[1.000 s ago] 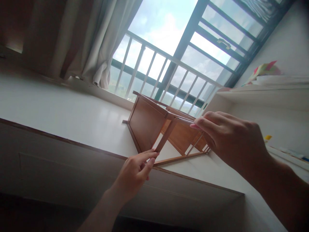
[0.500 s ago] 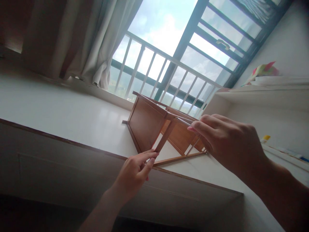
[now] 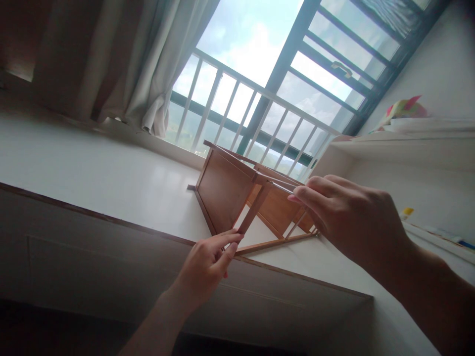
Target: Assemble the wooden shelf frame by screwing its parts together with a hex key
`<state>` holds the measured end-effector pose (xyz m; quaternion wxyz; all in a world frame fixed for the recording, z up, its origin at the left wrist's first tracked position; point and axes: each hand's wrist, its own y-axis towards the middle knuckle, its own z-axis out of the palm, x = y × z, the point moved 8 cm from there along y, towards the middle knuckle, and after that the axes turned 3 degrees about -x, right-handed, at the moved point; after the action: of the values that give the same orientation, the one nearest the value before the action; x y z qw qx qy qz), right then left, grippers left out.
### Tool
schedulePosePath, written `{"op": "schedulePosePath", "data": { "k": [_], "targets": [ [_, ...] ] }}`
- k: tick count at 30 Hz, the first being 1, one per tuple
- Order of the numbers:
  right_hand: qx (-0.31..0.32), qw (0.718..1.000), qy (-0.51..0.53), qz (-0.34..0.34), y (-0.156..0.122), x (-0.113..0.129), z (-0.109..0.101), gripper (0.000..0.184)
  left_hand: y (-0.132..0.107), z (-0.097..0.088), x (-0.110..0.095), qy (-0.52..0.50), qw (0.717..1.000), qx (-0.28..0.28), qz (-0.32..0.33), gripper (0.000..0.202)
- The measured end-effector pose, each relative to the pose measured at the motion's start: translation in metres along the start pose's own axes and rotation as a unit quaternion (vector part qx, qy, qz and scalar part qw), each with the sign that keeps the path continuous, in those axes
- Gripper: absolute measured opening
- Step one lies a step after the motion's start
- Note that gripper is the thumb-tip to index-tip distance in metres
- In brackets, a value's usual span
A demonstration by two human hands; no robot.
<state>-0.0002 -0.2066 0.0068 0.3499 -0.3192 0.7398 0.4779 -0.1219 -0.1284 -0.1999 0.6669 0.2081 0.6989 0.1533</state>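
Note:
A brown wooden frame with panels [image 3: 226, 185], like a small shelf unit, lies on the white ledge. My left hand [image 3: 208, 257] pinches the lower end of its near wooden bar [image 3: 256, 210] between thumb and fingers. At the bar's upper end, my right hand [image 3: 349, 217] is closed around a thin metal rod [image 3: 282, 187]. The rod's tip meets the corner where the bar joins the frame. My fingers hide its other end, so its exact kind cannot be made out.
The white ledge [image 3: 148, 193] has a brown front edge. Behind it are a window with a white railing [image 3: 237, 79] and a grey curtain [image 3: 159, 69]. At the right stands a white shelf [image 3: 401, 148] with a colourful cloth item [image 3: 406, 108] on top and a yellow-capped object [image 3: 407, 213] below.
Both hands keep their holds on the bar and the metal rod. The right hand and the rod show barely any movement; the view shifts very slightly.

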Motion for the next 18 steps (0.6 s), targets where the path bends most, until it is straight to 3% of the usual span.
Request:
{"op": "schedulePosePath", "data": {
  "k": [8,10,12,14,18],
  "targets": [
    [-0.009,0.998,0.05,0.029,0.0,-0.009,0.004,0.016,0.0,0.0,0.002,0.001,1.0,-0.001,0.0,0.037],
    [-0.008,0.99,0.122,0.072,0.0,-0.014,0.009,0.024,0.0,0.0,0.002,0.004,1.0,-0.004,0.001,0.036],
    [0.013,0.957,0.241,0.158,-0.002,-0.022,0.022,0.034,0.0,-0.001,0.002,0.005,1.0,-0.005,0.0,0.035],
    [0.046,0.875,0.4,0.27,-0.008,-0.027,0.042,0.043,0.0,-0.001,0.002,0.003,1.0,-0.007,0.0,0.034],
    [0.078,0.621,0.646,0.437,-0.02,-0.015,0.074,0.043,0.0,-0.001,0.001,0.001,1.0,-0.006,-0.003,0.035]
  ]
}}
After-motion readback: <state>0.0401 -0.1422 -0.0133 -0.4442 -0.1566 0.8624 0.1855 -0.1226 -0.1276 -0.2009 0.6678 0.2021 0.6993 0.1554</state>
